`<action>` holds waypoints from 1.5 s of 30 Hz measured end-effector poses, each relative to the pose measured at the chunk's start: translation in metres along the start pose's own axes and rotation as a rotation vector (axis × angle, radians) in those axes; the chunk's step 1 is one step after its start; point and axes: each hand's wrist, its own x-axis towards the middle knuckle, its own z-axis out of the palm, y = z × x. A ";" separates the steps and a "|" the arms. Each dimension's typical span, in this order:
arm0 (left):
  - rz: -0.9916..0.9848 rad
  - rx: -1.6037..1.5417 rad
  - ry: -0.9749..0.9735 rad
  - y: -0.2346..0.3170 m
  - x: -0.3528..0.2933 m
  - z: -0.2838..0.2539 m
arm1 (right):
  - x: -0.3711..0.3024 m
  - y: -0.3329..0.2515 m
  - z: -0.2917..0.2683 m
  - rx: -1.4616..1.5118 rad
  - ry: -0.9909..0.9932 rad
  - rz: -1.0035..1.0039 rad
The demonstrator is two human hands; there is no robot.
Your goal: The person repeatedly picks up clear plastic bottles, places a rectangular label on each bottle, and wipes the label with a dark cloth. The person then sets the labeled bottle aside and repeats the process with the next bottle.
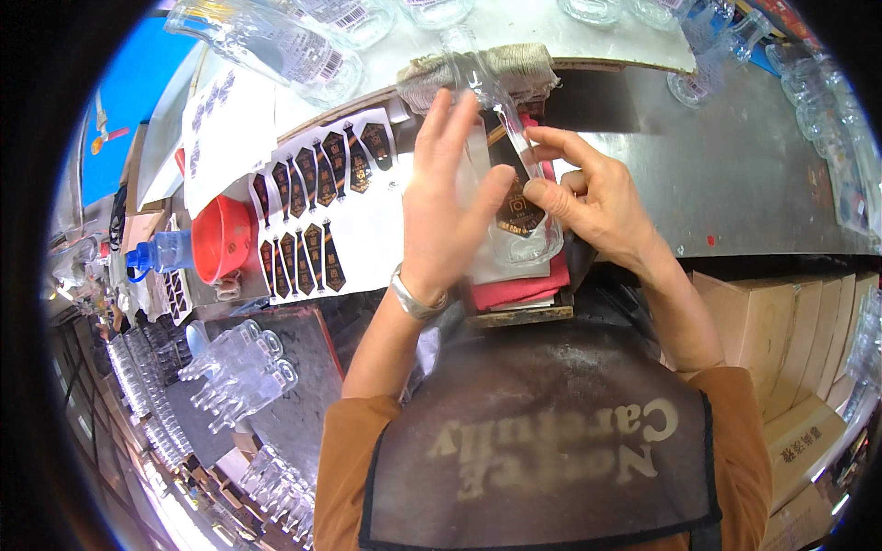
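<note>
A clear glass bottle [537, 250] lies in front of me with its neck pointing away, resting on a rolled rag [525, 64]. A black tie-shaped decal [521, 218] with gold print lies along its upper face. My right hand [597, 197] grips the bottle's right side, thumb on the decal's edge and the other fingers curled. My left hand [446, 197] is spread at the bottle's left side, fingers stretched out and slightly blurred; whether it touches the glass, I cannot tell. Beneath the bottle is a pink cloth [514, 292]. To the left lies a white sheet [367, 234] with several similar decals.
Beside the sheet stand a red bowl [220, 241] and a blue-capped plastic bottle [170, 251]. More glass bottles [308, 57] lie on the white board ahead. Others [703, 83] are at the far right, and a group [243, 367] sits lower left. Cardboard boxes [758, 317] are stacked at right.
</note>
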 end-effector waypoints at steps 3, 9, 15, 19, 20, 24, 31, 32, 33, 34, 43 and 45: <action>-0.289 -0.409 -0.084 0.015 -0.019 0.000 | -0.011 0.005 -0.005 0.090 -0.048 0.090; -0.312 -0.642 -0.129 0.010 -0.040 0.005 | -0.026 0.001 0.006 0.193 -0.046 0.149; -0.309 -0.614 -0.150 0.008 -0.041 -0.002 | -0.024 -0.002 0.013 0.019 0.007 0.111; -0.345 -0.609 -0.106 0.002 -0.039 0.000 | -0.024 0.001 0.016 0.021 0.068 0.074; -0.345 -0.626 -0.101 0.002 -0.040 0.001 | -0.024 0.001 0.016 0.028 0.074 0.061; -0.350 -0.673 -0.088 0.002 -0.041 0.002 | -0.024 0.001 0.016 0.036 0.068 0.077; -0.360 -0.678 -0.086 0.001 -0.041 0.002 | -0.023 0.000 0.016 0.018 0.070 0.086; -0.363 -0.680 -0.087 0.001 -0.041 0.002 | -0.023 0.000 0.016 0.015 0.067 0.095; -0.365 -0.682 -0.087 0.000 -0.041 0.002 | -0.023 0.000 0.017 0.017 0.073 0.086; -0.368 -0.684 -0.088 0.000 -0.041 0.002 | -0.023 0.002 0.017 0.019 0.078 0.077; -0.224 -0.489 -0.021 0.006 -0.024 -0.006 | -0.017 0.001 0.005 0.181 -0.022 0.175; -0.047 -0.230 0.029 -0.001 -0.012 -0.009 | -0.015 0.001 0.003 0.238 -0.054 0.193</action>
